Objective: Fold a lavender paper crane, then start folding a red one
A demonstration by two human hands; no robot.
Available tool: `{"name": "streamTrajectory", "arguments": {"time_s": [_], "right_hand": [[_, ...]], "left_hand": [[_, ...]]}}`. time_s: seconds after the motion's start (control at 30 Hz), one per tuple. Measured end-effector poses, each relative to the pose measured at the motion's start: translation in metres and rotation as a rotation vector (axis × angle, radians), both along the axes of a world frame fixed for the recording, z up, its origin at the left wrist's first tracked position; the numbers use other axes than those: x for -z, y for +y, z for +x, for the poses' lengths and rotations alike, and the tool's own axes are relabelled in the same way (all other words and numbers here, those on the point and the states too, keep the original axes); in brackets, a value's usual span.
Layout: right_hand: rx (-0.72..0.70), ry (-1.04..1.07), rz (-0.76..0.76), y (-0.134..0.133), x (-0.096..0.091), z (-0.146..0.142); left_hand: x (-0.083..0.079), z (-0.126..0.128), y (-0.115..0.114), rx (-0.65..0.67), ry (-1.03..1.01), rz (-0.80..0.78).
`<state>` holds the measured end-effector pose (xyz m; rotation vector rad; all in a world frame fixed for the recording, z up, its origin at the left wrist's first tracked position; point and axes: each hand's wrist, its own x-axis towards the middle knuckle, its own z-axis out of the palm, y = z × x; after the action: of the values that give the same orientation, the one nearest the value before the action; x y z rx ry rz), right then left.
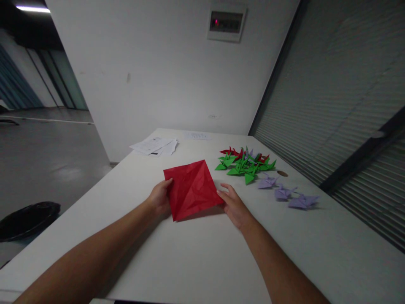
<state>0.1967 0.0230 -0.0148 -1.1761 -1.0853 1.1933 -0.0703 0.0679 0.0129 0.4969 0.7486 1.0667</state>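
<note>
A square sheet of red origami paper [193, 190] with crease lines running across it is held slightly tilted above the table. My left hand [160, 197] pinches its left edge, thumb on top and fingers underneath. At the right corner, my right hand [232, 203] grips the paper between thumb and fingers, with the index finger raised off it. To the right of the paper lies a cluster of folded paper cranes, green [242, 166] and red [232, 152], with some purple among them. Nearer to me, several purple cranes [283, 193] sit in a slanting row.
The white table [190, 261] meets a wall at its far end. Loose printed sheets [155, 145] lie at the back left. A round hole [282, 173] pierces the tabletop near the window blinds [341, 84]. A black-lined bin [28, 219] stands on the floor at left.
</note>
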Motion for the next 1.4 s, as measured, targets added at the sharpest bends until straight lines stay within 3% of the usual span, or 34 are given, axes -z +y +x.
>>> {"name": "streamTrajectory", "arguments": {"time_s": [0.2, 0.37, 0.43, 0.6, 0.7, 1.07, 1.4], "right_hand": [[-0.261, 0.076, 0.082, -0.014, -0.021, -0.013], [-0.323, 0.011, 0.256, -0.014, -0.012, -0.025], [-0.287, -0.062, 0.389, -0.013, -0.007, -0.025], [-0.069, -0.621, 0.650, -0.010, -0.003, -0.014], [0.043, -0.751, 0.772, -0.008, -0.004, -0.009], [0.129, -0.693, 0.829, -0.016, -0.011, -0.010], [0.255, -0.620, 0.866, -0.020, -0.020, -0.012]], "left_hand": [[0.000, -0.002, 0.003, -0.100, -0.007, 0.023], [-0.002, -0.002, -0.001, -0.102, -0.044, 0.031], [-0.002, 0.000, -0.002, -0.105, -0.065, 0.041], [0.000, 0.004, -0.005, -0.103, -0.055, 0.059], [-0.001, 0.006, -0.006, -0.106, -0.050, 0.088], [-0.008, 0.023, -0.019, -0.128, -0.078, 0.151], [-0.002, 0.028, -0.023, -0.096, -0.068, 0.220]]}}
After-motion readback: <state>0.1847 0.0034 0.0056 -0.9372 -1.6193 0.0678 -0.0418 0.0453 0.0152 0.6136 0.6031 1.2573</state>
